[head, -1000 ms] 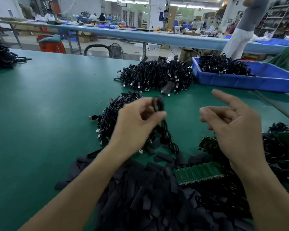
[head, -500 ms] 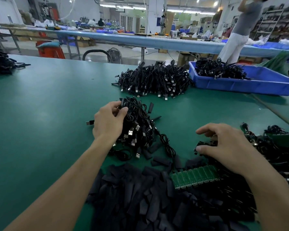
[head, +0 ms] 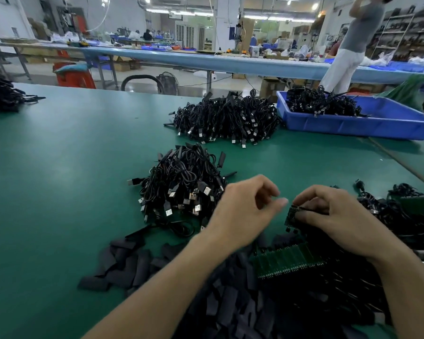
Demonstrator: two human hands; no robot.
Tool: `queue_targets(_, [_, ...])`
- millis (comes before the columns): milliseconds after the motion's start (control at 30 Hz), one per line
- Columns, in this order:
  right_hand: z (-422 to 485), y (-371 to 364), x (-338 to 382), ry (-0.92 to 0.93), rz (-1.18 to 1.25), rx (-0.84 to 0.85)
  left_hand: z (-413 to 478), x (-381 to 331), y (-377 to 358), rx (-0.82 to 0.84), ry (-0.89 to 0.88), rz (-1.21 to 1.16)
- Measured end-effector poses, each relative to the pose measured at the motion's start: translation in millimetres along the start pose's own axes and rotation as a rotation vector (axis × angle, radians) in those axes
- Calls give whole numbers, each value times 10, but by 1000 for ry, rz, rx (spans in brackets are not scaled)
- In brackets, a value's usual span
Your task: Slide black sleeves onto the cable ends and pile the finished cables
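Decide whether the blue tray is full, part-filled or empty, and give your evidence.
Part-filled. The blue tray holds a heap of black cables in its left half; its right half shows bare blue.

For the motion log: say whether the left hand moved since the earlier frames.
Yes. The left hand has gone from the left of the near cable pile to its right, close to the right hand, which pinches a small board.

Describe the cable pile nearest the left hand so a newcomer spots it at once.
On the green table, start at the blue bin at the far right and the large cable heap beside it, then come nearer. The near pile lies alone mid-table, just left of the left hand, beyond the flat black sleeves. It is smaller than the far heap.
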State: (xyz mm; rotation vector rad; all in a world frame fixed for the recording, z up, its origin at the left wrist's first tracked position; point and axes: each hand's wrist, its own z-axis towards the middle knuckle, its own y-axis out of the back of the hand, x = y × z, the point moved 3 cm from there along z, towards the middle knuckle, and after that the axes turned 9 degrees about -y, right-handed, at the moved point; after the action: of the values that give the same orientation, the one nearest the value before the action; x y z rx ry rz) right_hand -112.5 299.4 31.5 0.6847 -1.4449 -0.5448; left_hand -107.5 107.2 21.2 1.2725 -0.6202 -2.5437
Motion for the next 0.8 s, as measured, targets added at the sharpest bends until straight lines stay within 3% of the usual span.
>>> queue_targets(233, [20,4,-24,42,263,64,-22,99,-352,117,287,-460])
queue_targets(367, [8,15,14,105,324,68,-64,84,-389,68,317,-622])
queue_targets(533, [5,-9,44,146,295,47,-101,105,-317,30,295,-648])
queue_targets(800, [4,-77,117,166,420,130,-141,165,-267,84,340,-889])
